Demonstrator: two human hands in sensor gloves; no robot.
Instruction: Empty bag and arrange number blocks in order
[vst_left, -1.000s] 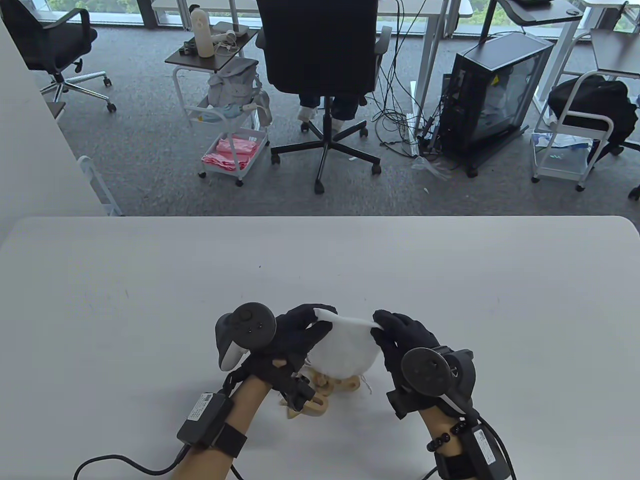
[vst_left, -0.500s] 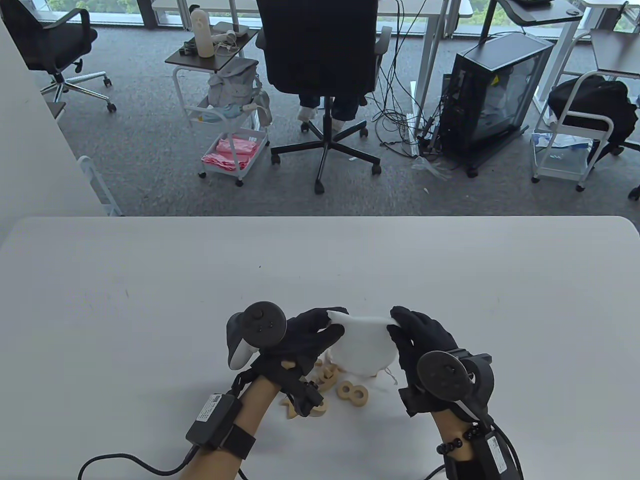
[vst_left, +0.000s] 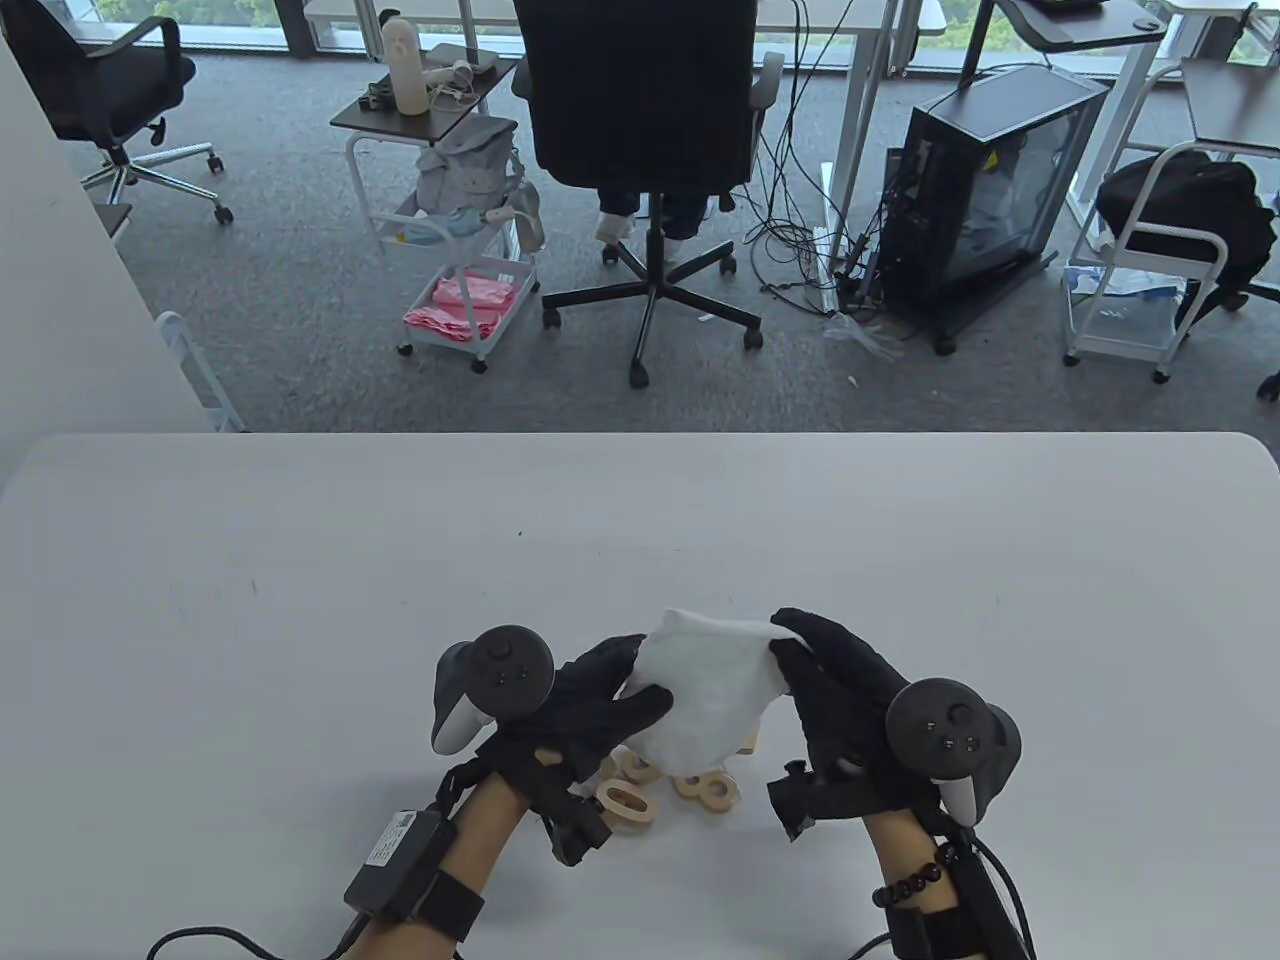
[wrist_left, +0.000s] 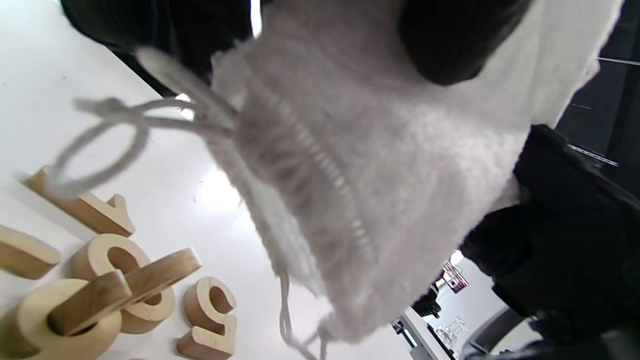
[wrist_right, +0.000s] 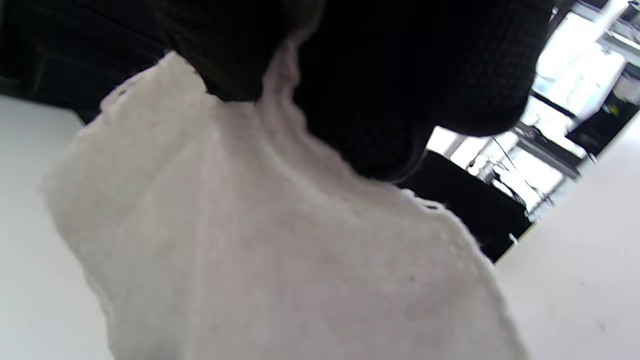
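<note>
near the tabletop's (vst_left: 300, 560) front edge, your left hand (vst_left: 590, 700) and right hand (vst_left: 840, 700) grip the upturned white bag (vst_left: 700, 700), now slack after spilling the number blocks (vst_left: 625, 800) beneath it, so sorting looks next.

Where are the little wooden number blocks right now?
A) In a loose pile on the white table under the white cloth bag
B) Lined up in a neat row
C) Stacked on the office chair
A: the wooden number blocks lie jumbled on the white table beneath the white cloth bag, which the left hand and right hand hold up.
</note>
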